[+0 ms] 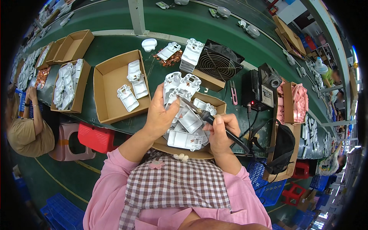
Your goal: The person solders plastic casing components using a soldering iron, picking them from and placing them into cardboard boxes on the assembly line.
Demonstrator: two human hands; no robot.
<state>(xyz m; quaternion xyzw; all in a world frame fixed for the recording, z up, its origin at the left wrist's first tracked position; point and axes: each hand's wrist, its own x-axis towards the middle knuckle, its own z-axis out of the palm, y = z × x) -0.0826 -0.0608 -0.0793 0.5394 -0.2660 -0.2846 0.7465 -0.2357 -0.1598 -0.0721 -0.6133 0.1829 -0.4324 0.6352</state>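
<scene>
Currently, white plastic parts (171, 82) are pinched by the half-curled left hand (161, 114) above a cardboard box (200, 154), while a soldering iron (207, 116), tip toward them, is gripped by the curled right hand (223, 132).

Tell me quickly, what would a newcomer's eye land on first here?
At the centre, the left hand grips white plastic parts, and the right hand holds a black-handled soldering iron with its tip at or close to them. Just beyond them, slightly right, sits a black fan with a round grille. Farther right, pink pieces stand out against the green workbench.
</scene>
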